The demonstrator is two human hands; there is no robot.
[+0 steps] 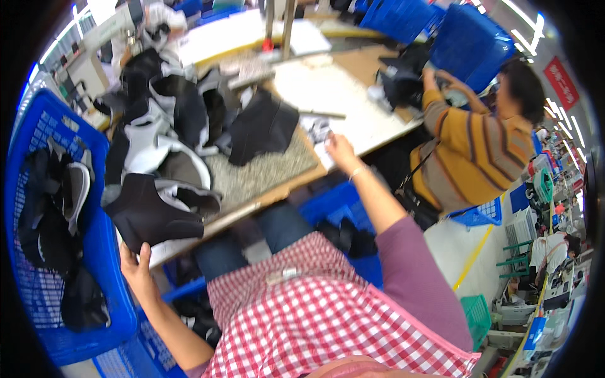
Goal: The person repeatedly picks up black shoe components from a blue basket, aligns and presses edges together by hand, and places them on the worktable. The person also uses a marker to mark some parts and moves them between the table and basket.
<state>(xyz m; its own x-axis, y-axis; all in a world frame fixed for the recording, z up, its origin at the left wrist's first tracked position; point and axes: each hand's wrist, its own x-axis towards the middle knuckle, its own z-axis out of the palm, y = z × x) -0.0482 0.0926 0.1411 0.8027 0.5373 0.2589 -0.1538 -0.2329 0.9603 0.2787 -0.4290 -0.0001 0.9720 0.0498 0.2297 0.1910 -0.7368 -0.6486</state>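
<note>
My left hand (139, 271) is at the near left corner of the worktable, its thumb at the lower edge of a black fabric shoe upper (153, 210) and its fingers partly hidden behind. Beyond that piece lies a heap of black uppers with white and grey linings (146, 141). Another black upper (264, 125) is spread flat on a speckled grey mat (264, 175). My right hand (341, 150) is above the table's front edge, fingers bent, close to some small printed papers (317, 128). Blur hides whether it pinches anything.
A blue plastic crate (120, 302) holding black pieces stands at my left. Another blue bin (373, 264) sits below the table at my right. A co-worker in a striped top (472, 156) handles dark pieces (401, 85) at the table's right end. Metal posts (287, 28) rise at the back.
</note>
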